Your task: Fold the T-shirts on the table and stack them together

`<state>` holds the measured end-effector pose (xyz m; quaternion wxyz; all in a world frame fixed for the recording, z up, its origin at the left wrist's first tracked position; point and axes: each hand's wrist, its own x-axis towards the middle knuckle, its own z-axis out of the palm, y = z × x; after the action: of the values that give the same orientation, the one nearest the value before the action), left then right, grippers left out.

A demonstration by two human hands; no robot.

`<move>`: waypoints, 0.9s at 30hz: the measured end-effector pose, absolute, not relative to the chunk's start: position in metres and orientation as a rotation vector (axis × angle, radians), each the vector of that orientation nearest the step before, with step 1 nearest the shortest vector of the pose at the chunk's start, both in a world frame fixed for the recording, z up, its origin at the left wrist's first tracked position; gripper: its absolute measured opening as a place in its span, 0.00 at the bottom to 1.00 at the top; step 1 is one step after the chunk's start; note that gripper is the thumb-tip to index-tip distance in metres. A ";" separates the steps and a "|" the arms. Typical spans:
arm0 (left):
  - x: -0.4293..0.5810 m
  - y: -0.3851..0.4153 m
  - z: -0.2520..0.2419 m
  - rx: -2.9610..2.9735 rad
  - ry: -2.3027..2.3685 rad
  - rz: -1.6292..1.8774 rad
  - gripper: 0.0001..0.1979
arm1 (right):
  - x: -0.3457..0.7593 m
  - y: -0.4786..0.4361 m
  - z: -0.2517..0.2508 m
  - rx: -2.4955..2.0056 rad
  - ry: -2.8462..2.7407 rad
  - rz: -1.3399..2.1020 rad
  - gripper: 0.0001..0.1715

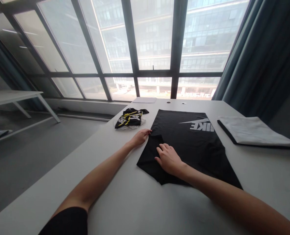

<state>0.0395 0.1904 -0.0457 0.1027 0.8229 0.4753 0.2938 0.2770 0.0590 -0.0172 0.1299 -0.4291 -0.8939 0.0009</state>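
A black T-shirt (196,147) with a large white NIKE print lies flat on the white table (115,195), its lettering near the far right part. At its left edge, my left hand (141,137) has thumb and fingers pinched on the fabric. My right hand (169,159) rests palm down, fingers apart and slightly bent, on a flap of the shirt at the near left that looks like a sleeve. The fabric under my right palm is hidden.
Beyond my left hand lies a crumpled black, yellow and white bundle (130,118). White folded cloth (259,130) with a dark layer beneath lies at the right. Pale sheets (144,100) sit at the table's far end. Another white table (15,95) stands left, windows ahead.
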 end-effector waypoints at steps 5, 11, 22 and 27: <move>0.044 0.188 -0.048 2.489 1.451 0.899 0.14 | 0.279 0.034 -0.022 -1.219 -2.598 0.029 0.23; 0.049 0.199 -0.057 2.412 1.719 0.865 0.08 | 0.285 0.012 -0.035 -1.187 -2.623 0.039 0.31; 0.073 0.166 -0.025 2.486 1.520 0.983 0.16 | 0.288 0.008 -0.030 -1.074 -2.567 -0.013 0.24; 0.094 0.145 -0.038 2.591 1.413 0.593 0.22 | 0.292 0.006 -0.026 -1.069 -2.552 0.030 0.15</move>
<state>0.0944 0.1449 -0.0376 0.0657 0.8589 0.4683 0.1967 0.2919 0.0060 -0.0263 0.1863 -0.3795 -0.9062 0.0108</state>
